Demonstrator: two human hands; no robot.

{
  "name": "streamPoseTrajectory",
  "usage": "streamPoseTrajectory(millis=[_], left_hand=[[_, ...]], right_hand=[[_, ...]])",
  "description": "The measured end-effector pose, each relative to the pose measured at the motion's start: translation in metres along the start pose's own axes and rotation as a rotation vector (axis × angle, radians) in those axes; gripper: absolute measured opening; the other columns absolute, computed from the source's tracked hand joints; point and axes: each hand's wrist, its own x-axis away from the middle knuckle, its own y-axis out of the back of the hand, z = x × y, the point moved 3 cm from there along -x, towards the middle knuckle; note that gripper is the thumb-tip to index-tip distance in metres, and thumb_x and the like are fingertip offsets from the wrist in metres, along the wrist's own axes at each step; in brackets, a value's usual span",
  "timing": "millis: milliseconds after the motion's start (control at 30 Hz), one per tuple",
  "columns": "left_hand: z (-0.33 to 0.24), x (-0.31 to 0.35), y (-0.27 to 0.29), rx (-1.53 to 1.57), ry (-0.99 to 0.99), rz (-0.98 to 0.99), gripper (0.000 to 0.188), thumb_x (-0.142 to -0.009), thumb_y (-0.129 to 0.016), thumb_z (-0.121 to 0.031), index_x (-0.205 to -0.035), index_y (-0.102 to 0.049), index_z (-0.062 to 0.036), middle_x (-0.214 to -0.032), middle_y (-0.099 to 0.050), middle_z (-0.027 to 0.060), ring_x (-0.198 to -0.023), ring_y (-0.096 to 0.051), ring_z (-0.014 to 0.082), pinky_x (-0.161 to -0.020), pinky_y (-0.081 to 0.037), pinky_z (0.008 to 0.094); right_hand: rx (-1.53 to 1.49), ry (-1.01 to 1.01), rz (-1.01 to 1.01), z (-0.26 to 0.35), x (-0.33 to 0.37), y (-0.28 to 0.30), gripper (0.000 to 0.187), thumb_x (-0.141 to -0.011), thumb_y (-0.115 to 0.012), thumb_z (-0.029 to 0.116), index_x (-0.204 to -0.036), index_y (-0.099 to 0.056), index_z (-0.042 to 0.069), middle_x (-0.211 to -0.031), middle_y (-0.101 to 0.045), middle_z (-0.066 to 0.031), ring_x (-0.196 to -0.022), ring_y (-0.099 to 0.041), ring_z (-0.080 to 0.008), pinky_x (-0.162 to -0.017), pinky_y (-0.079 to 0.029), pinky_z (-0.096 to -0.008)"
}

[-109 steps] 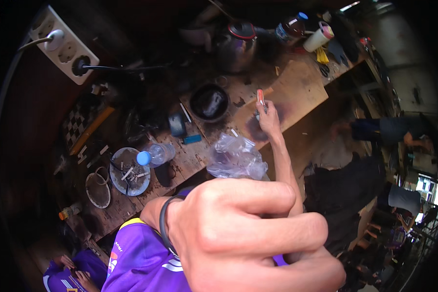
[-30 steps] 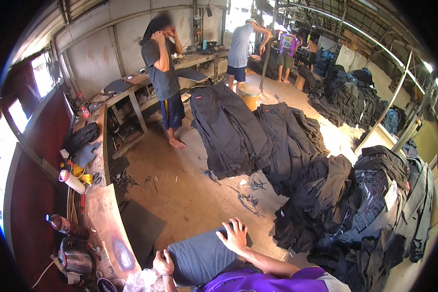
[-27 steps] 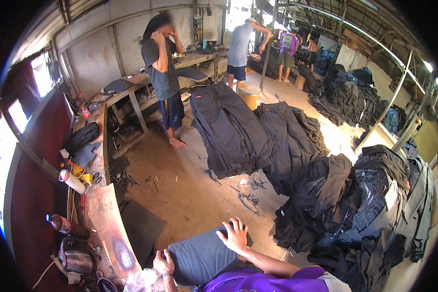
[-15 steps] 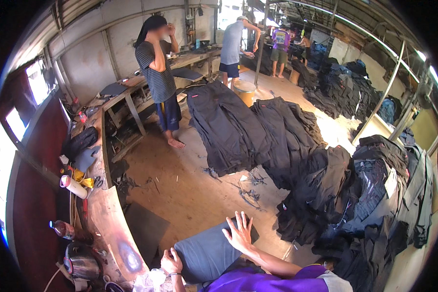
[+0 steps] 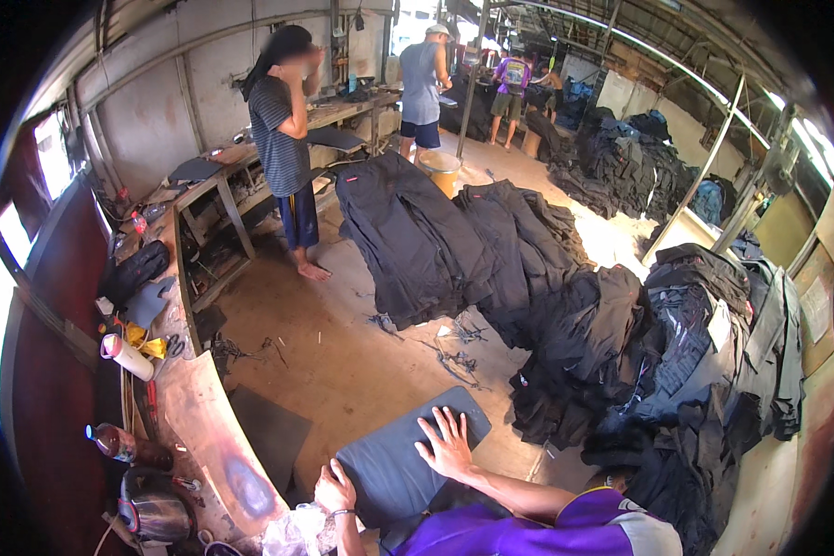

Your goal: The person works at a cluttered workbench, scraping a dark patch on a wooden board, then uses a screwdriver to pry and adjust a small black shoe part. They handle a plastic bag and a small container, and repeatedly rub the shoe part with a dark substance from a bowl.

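A dark grey, flat cloth-like panel [image 5: 385, 471] lies tilted in front of me at the lower middle. My left hand [image 5: 335, 489] grips its left edge, fingers bent over the side. Near the panel's right end, my right hand [image 5: 449, 447] rests flat on top with its fingers spread. The panel's near edge is partly hidden by my purple shirt and dark clothing. Beside it on the left, a larger dark sheet [image 5: 267, 428] lies on the floor. By my left wrist is crumpled clear plastic [image 5: 295, 532].
A worktop [image 5: 199, 394] along the left carries a bottle [image 5: 130, 447], a kettle [image 5: 153, 514], a thread cone [image 5: 126, 357] and scissors [image 5: 174, 346]. Dark trousers [image 5: 403, 236] lie heaped ahead and right. A person in a striped shirt [image 5: 283, 139] stands ahead; others stand farther back.
The whole view has shifted slightly. More of the panel's far right corner shows beyond my right hand. In the background, the person in grey has lowered an arm and turned.
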Motion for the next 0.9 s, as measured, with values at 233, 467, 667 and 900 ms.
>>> streamPoseTrajectory(millis=[233,467,667,900], left_hand=[[-0.006,-0.002,0.004,0.013,-0.003,0.032,0.057,-0.106,-0.044,-0.05,-0.094,-0.07,-0.0002,-0.087,-0.072,0.0263,-0.084,-0.07,0.0448,-0.077,-0.054,0.0533],[-0.003,0.002,-0.02,0.044,-0.083,-0.037,0.051,-0.107,-0.053,-0.044,-0.084,-0.063,0.0009,-0.076,-0.065,0.0277,-0.07,-0.065,0.0482,-0.062,-0.049,0.0538],[-0.015,0.012,-0.048,-0.202,0.157,-0.179,0.06,-0.108,-0.041,-0.053,-0.091,-0.06,0.001,-0.077,-0.067,0.0276,-0.075,-0.066,0.0463,-0.068,-0.049,0.054],[-0.014,0.016,-0.045,-0.311,0.24,-0.187,0.068,-0.107,-0.04,-0.053,-0.128,-0.064,0.0068,-0.113,-0.07,0.0303,-0.109,-0.064,0.0464,-0.102,-0.047,0.0502]], right_hand=[[-0.028,0.074,0.029,-0.003,-0.001,0.012,0.062,-0.099,-0.06,0.05,-0.15,-0.051,0.018,-0.161,-0.034,-0.0232,-0.15,-0.029,-0.0462,-0.117,-0.019,-0.0738],[-0.23,0.261,0.322,-0.057,0.007,0.025,0.061,-0.096,-0.065,0.045,-0.149,-0.052,0.018,-0.164,-0.032,-0.0165,-0.155,-0.025,-0.0345,-0.126,-0.015,-0.0624],[-0.253,0.022,0.395,-0.146,-0.001,0.061,0.068,-0.094,-0.068,0.049,-0.155,-0.043,0.033,-0.161,-0.036,-0.0174,-0.148,-0.035,-0.0404,-0.12,-0.031,-0.0611],[-0.49,0.088,0.582,-0.176,-0.027,0.058,0.093,-0.092,-0.074,0.044,-0.163,-0.021,0.016,-0.15,-0.042,-0.0303,-0.127,-0.056,-0.0508,-0.103,-0.05,-0.0576]])
